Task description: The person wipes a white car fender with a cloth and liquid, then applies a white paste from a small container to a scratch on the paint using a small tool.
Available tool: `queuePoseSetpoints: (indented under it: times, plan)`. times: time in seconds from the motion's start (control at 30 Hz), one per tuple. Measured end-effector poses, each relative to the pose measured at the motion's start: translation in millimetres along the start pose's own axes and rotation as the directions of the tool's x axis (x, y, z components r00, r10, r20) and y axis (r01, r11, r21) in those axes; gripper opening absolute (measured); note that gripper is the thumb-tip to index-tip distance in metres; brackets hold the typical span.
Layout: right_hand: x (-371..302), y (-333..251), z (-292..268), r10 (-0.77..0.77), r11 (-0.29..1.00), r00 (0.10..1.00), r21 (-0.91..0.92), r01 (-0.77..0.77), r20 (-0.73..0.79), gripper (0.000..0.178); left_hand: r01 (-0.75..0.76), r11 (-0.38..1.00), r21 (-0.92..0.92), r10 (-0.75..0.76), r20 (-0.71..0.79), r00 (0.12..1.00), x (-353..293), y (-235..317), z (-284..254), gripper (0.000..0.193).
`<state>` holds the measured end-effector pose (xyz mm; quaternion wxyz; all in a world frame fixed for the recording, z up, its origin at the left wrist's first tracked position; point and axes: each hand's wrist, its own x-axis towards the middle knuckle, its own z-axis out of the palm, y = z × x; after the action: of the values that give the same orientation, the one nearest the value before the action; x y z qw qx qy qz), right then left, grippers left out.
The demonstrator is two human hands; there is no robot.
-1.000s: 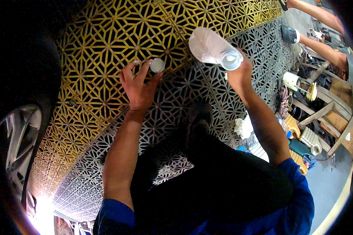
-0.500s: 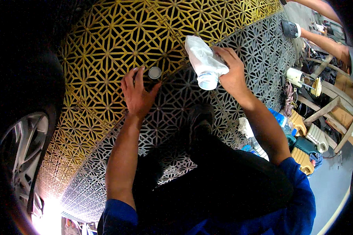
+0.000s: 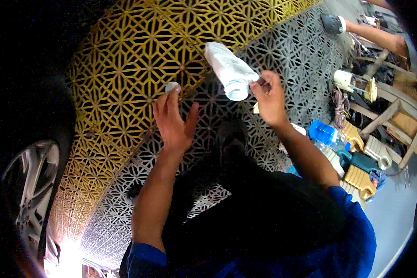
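Across the edge of the yellow mat (image 3: 149,68) slants a white bottle (image 3: 224,66), pinched near its mouth by the right hand (image 3: 270,101); apart, the left hand (image 3: 173,124) spreads, overlapping a cap (image 3: 170,85); open grey mat (image 3: 287,60) between.

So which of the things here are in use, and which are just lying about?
In use:
- crumpled whitish plastic bottle with an open round mouth, at the right hand
- small round white cap, at the left hand

Apparently lying about:
- blue-and-clear plastic bottle
- tan ribbed plastic container
- brownish bundle of cord
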<state>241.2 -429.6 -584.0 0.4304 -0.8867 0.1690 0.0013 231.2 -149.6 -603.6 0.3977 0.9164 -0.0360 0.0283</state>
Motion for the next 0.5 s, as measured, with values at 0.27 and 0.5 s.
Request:
queuePoseSetpoints:
  times: [0.27,0.5]
  plan:
    - [-61.7,-23.2,5.5,0.333,0.552,0.764,0.543,-0.633,0.552,0.02,0.527,0.677,-0.514,-0.171,0.586,0.792,-41.7,77.0,-9.3,0.043]
    - [-55.3,-50.1,-1.7,0.141,0.853,0.554,0.184,-0.488,0.82,0.026,0.595,0.732,-0.331,-0.385,0.519,0.763,-37.7,74.1,-31.1,0.026]
